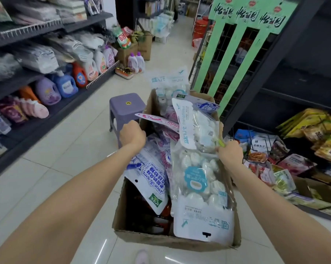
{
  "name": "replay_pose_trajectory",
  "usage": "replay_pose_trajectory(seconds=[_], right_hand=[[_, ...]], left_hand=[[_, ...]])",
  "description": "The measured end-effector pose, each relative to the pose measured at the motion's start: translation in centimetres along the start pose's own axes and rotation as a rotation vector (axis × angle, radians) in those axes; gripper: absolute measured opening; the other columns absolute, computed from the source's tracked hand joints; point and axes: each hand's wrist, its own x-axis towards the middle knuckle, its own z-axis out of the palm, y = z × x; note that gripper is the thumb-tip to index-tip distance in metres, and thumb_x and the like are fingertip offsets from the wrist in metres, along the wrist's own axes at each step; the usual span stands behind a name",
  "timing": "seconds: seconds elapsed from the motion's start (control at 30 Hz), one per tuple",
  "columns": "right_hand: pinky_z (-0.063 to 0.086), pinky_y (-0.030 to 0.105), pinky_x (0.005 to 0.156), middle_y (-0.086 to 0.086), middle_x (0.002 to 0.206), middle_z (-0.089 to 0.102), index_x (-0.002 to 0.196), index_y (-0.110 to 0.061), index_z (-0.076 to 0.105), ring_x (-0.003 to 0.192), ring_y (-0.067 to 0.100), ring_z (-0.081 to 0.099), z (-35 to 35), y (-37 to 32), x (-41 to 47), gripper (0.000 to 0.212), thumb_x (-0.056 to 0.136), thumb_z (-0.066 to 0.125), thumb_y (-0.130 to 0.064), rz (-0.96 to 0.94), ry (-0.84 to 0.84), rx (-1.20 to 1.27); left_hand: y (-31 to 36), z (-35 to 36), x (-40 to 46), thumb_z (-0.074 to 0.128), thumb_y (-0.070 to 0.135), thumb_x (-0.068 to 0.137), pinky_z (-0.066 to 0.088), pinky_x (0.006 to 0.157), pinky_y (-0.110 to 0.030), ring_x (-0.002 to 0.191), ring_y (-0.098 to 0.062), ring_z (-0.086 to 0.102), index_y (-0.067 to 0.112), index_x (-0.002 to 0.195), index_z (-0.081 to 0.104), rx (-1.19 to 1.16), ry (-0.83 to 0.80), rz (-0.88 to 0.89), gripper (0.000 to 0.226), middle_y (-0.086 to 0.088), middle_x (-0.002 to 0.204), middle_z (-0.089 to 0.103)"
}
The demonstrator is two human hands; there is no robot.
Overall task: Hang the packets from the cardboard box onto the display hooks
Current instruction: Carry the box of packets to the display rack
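Pale floor tiles run between shop shelves; our cardboard box sits there crammed with packets; our left hand curls on the box's far-left edge, our right hand pinches a white packet's corner; we'd best lift it straight up, clear of its neighbours, then swing right toward the green display rack; a purple stool crowds the left

A shop aisle runs ahead over a glossy pale tiled floor that reflects overhead light. Dark metal shelves line the left side, stocked with detergent bottles and wrapped goods. A purple plastic stool stands in the aisle. A green display board on a wire rack rises at right.
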Motion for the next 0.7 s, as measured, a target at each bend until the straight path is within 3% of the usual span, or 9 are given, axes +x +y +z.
replay_pose_trajectory(seconds=[0.27, 0.43, 0.7], right_hand=[[0.052, 0.045, 0.081, 0.020, 0.103, 0.062, 0.104, 0.006, 0.055, 0.097, 0.038, 0.060, 1.2, 0.5, 6.4, 0.025, 0.091, 0.058, -0.015, 0.028, -0.036, 0.012], [0.042, 0.034, 0.067, 0.020, 0.102, 0.062, 0.103, 0.006, 0.058, 0.095, 0.036, 0.059, 1.7, 1.0, 10.7, 0.026, 0.092, 0.057, -0.017, 0.012, -0.107, -0.001], [0.038, 0.032, 0.064, 0.019, 0.101, 0.062, 0.098, 0.005, 0.059, 0.091, 0.034, 0.058, 0.4, 1.0, 16.6, 0.024, 0.092, 0.058, -0.019, -0.115, -0.205, -0.061]], left_hand=[[3.5, 4.1, 3.1, 0.057, 0.005, 0.088, 0.043, 0.074, -0.036, 0.103, -0.038, 0.059, 0.001, 0.113, 0.057, -0.029, 0.025, -0.073, 0.025, -0.018, 0.112, 0.062], [5.5, 6.7, 3.8, 0.056, 0.007, 0.088, 0.048, 0.081, -0.040, 0.103, -0.039, 0.058, -0.001, 0.117, 0.056, 0.031, 0.023, -0.143, 0.030, -0.021, 0.111, 0.062], [8.4, 9.6, 1.5, 0.055, 0.007, 0.088, 0.046, 0.083, -0.041, 0.105, -0.039, 0.058, -0.004, 0.109, 0.060, 0.014, 0.085, -0.295, 0.024, -0.023, 0.112, 0.062]])
